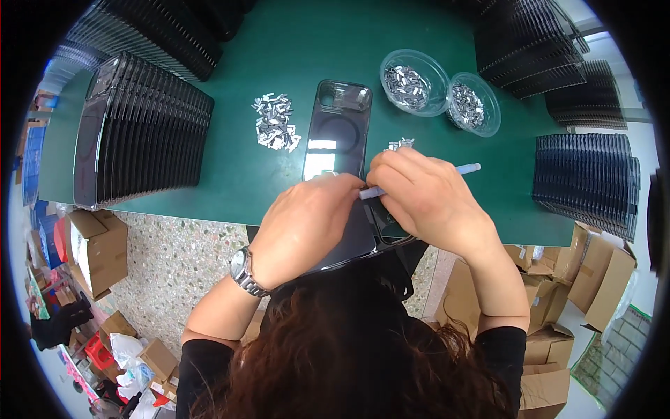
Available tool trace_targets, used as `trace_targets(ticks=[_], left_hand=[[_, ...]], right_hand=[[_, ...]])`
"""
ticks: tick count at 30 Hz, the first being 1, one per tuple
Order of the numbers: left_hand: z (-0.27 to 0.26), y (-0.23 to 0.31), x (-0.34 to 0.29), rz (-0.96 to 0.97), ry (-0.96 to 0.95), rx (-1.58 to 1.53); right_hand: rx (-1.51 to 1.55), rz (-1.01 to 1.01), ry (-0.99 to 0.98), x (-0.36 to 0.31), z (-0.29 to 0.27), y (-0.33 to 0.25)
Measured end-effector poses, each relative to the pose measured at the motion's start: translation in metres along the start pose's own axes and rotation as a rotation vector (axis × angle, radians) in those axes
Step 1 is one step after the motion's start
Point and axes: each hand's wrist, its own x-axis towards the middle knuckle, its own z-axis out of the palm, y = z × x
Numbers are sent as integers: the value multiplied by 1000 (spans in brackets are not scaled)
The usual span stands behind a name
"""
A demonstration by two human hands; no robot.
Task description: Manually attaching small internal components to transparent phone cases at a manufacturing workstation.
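Observation:
My right hand is closed around a slim pale-blue pen-like tool. The tool lies crosswise, its near end close to my left fingertips. My left hand, with a metal watch on the wrist, is closed over the upper left part of a dark glossy phone case at the table's front edge. Its thumb and what is right at the fingertips are hidden. Just beyond my hands, another smoky see-through phone case lies flat, with a ring on its back and a camera opening at the far end.
Small silvery pieces lie in a pile on the green table, with a few beyond my right hand. More fill two clear bowls. Stacked phone cases stand left, others right. Cardboard boxes sit on the floor.

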Motion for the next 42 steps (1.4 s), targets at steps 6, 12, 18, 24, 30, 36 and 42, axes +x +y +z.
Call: trace_targets(ticks=[6,12,18,24,30,36,42], left_hand=[[1,4,4,39,-4,16],[1,8,6,18,-33,50],[4,10,10,77,0,159],[2,13,10,91,-10,240],[2,18,8,79,-26,286],[0,12,8,82,5,330],[-2,9,5,76,-21,323]], right_hand=[[29,154,-10,-2,-2,-1],[315,270,-78,-9,-4,4],[287,291,-52,-14,-7,2],[-207,110,-95,-17,-16,-14],[-369,80,-106,-19,-6,-18],[-325,170,1,-15,13,-19],[-222,137,-77,-14,1,-15]])
